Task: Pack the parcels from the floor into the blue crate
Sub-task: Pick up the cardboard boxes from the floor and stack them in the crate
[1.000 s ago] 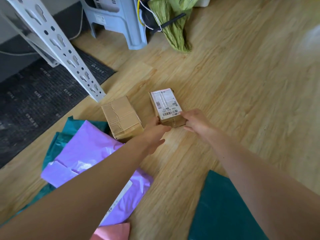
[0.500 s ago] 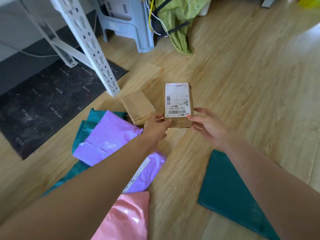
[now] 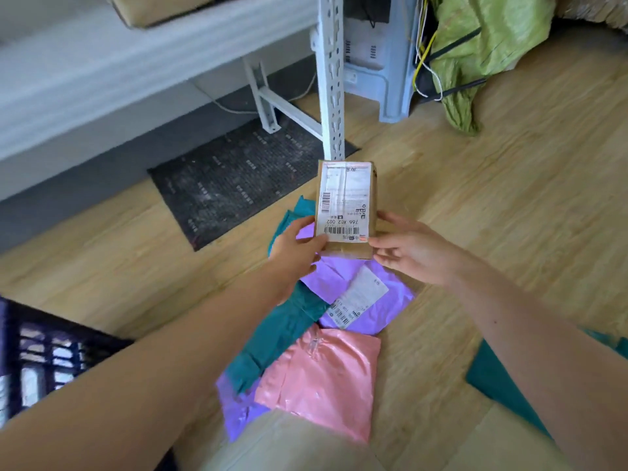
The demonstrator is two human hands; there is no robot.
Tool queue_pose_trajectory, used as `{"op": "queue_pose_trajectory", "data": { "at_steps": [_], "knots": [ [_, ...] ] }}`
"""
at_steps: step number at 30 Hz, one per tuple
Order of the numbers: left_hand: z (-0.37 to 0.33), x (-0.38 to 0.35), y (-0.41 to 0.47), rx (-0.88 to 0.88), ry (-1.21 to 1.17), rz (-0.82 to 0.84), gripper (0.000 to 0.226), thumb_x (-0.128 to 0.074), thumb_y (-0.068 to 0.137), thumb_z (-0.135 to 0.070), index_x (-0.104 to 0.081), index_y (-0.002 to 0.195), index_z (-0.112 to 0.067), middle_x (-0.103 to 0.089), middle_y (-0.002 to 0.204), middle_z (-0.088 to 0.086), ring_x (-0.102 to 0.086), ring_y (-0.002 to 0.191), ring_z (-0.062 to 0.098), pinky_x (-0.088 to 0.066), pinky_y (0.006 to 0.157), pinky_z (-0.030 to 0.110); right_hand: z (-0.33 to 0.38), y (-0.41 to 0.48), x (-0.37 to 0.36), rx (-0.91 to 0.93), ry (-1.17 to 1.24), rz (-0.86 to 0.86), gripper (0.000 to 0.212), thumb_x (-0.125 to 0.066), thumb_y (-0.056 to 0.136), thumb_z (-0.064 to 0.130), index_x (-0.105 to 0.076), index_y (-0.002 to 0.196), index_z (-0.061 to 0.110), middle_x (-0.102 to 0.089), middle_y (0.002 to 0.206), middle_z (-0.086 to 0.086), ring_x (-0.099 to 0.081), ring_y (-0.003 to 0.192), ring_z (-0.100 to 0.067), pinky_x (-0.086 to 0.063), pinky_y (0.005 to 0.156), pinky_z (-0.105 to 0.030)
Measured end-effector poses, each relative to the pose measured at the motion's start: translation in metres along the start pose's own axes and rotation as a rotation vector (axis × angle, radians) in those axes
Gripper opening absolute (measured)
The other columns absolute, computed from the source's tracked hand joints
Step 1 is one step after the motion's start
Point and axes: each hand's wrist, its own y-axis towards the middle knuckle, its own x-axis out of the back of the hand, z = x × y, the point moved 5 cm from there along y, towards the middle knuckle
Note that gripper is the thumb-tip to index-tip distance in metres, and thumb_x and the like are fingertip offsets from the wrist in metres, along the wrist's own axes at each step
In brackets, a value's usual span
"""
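We're holding the cardboard parcel [image 3: 346,205] above the mailers [image 3: 390,302] (purple, teal, pink) on the floor [image 3: 509,198], left hand [image 3: 299,248] gripping its near corner, right hand [image 3: 413,254] touching its right edge with straight fingers [image 3: 387,242], blue crate [image 3: 37,362] lower left.

Wood floor [image 3: 509,198], white shelving upright [image 3: 331,79] (dark mat [image 3: 238,185] beneath).

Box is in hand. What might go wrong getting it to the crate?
The left hand pinches the labelled box only at its lower corner, with the right hand only touching its edge, so it may tilt or slip. The blue crate lies low at the left, so the swing might clip its rim.
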Motion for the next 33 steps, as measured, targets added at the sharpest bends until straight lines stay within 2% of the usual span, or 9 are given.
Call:
{"op": "queue_pose_trajectory", "data": {
  "at_steps": [4, 8, 10, 12, 15, 19, 24, 29, 33],
  "knots": [
    [-0.015, 0.049, -0.029, 0.001, -0.055, -0.057, 0.034, -0.063, 0.089, -0.014, -0.056, 0.119, -0.026, -0.066, 0.088, 0.007, -0.059, 0.078, 0.021, -0.052, 0.084, 0.036, 0.011, -0.008, -0.053, -0.006, -0.129, 0.053, 0.058, -0.059, 0.085, -0.006, -0.048, 0.133, 0.024, -0.067, 0.099, 0.005, -0.065, 0.073, -0.006, -0.048, 0.079, -0.026],
    [-0.028, 0.092, -0.072, -0.021, -0.09, -0.122, 0.037, -0.068, 0.085, -0.013, -0.056, 0.118, -0.024, -0.069, 0.091, 0.006, -0.06, 0.071, 0.019, -0.053, 0.064, 0.027, 0.022, -0.04, -0.104, 0.036, -0.187, 0.129, 0.052, -0.053, 0.089, -0.005, -0.045, 0.129, 0.026, -0.056, 0.123, -0.006, -0.058, 0.1, -0.023, -0.046, 0.092, -0.032],
    [-0.031, 0.113, -0.098, -0.019, -0.052, -0.131, 0.044, -0.071, 0.083, -0.015, -0.053, 0.122, -0.025, -0.072, 0.1, 0.007, -0.063, 0.078, 0.021, -0.057, 0.07, 0.031, 0.026, -0.059, -0.127, 0.069, -0.282, 0.177, 0.051, -0.053, 0.091, 0.0, -0.04, 0.135, 0.024, -0.054, 0.125, -0.008, -0.056, 0.104, -0.024, -0.045, 0.094, -0.034],
    [-0.035, 0.134, -0.127, -0.006, -0.01, -0.134, 0.051, -0.073, 0.081, -0.017, -0.05, 0.125, -0.028, -0.072, 0.103, 0.005, -0.066, 0.082, 0.022, -0.057, 0.081, 0.037, 0.028, -0.075, -0.15, 0.081, -0.345, 0.218, 0.048, -0.054, 0.092, 0.001, -0.044, 0.133, 0.023, -0.055, 0.126, -0.006, -0.06, 0.101, -0.02, -0.048, 0.086, -0.028],
    [-0.043, 0.167, -0.174, -0.015, 0.085, -0.151, 0.063, -0.076, 0.077, -0.018, -0.045, 0.129, -0.033, -0.072, 0.1, 0.001, -0.068, 0.082, 0.018, -0.057, 0.083, 0.035, 0.026, -0.092, -0.187, 0.038, -0.328, 0.277, 0.047, -0.06, 0.089, 0.003, -0.051, 0.128, 0.028, -0.069, 0.113, 0.003, -0.067, 0.093, -0.014, -0.049, 0.08, -0.025],
    [-0.045, 0.217, -0.233, -0.014, 0.163, -0.171, 0.074, -0.076, 0.077, -0.017, -0.038, 0.137, -0.036, -0.072, 0.103, 0.003, -0.07, 0.094, 0.024, -0.056, 0.086, 0.039, 0.019, -0.117, -0.24, 0.018, -0.365, 0.334, 0.045, -0.065, 0.086, 0.006, -0.056, 0.123, 0.028, -0.072, 0.109, 0.002, -0.068, 0.094, -0.018, -0.051, 0.083, -0.03],
    [-0.039, 0.28, -0.295, -0.01, 0.129, -0.207, 0.067, -0.07, 0.083, -0.015, -0.037, 0.138, -0.035, -0.071, 0.105, 0.004, -0.07, 0.092, 0.021, -0.055, 0.087, 0.037, 0.001, -0.147, -0.312, -0.006, -0.399, 0.445, 0.047, -0.066, 0.084, 0.004, -0.055, 0.124, 0.024, -0.072, 0.108, -0.001, -0.069, 0.096, -0.022, -0.051, 0.083, -0.034],
    [-0.012, 0.331, -0.338, 0.028, 0.078, -0.279, 0.059, -0.066, 0.087, -0.014, -0.04, 0.136, -0.034, -0.069, 0.11, 0.006, -0.069, 0.097, 0.023, -0.053, 0.092, 0.043, -0.028, -0.167, -0.374, -0.012, -0.463, 0.457, 0.056, -0.068, 0.082, 0.004, -0.05, 0.132, 0.023, -0.07, 0.112, -0.002, -0.066, 0.104, -0.024, -0.053, 0.079, -0.033],
    [0.022, 0.363, -0.36, 0.076, 0.011, -0.334, 0.056, -0.063, 0.088, -0.011, -0.042, 0.135, -0.032, -0.069, 0.109, 0.005, -0.069, 0.094, 0.021, -0.054, 0.09, 0.043, -0.06, -0.181, -0.415, -0.03, -0.579, 0.492, 0.054, -0.065, 0.085, 0.003, -0.045, 0.131, 0.023, -0.067, 0.115, -0.003, -0.066, 0.1, -0.019, -0.054, 0.08, -0.031]
  ]
}}
